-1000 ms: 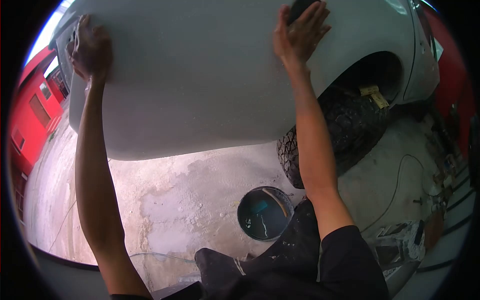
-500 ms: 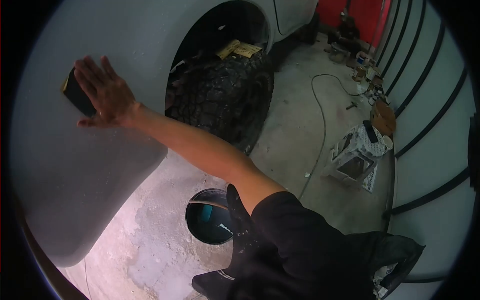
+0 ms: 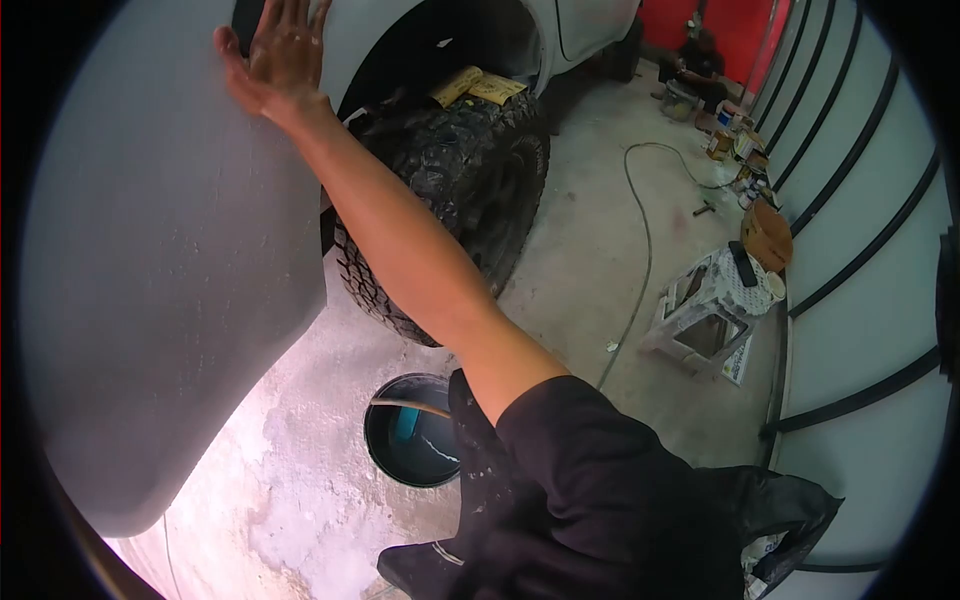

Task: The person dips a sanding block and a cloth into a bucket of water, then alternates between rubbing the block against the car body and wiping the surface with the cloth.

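My right hand [image 3: 285, 62] is at the top of the view, palm against the grey vehicle panel [image 3: 200, 210], fingers stretched upward and cut off by the frame edge. Under it is a black sanding block [image 3: 243, 22], showing between thumb and fingers and mostly hidden by the hand. Wet streaks and drops mark the panel below. Right of the hand, inside the wheel arch, stands a knobbly black tyre [image 3: 450, 165] with yellow paper sheets [image 3: 495, 90] lying on top. My left hand is out of view.
A black bucket [image 3: 385, 462] holds liquid and a teal item [image 3: 407, 423]. To the right are a spattered white stool [image 3: 715, 300], a brown basket [image 3: 766, 235], several cans [image 3: 745, 145] and a hose [image 3: 645, 230] on the floor. A person [image 3: 695, 70] sits far back.
My right hand has slid up and to the right along the panel with the sanding block, nearer the wheel arch. More wet streaks show below. The view has shifted slightly.
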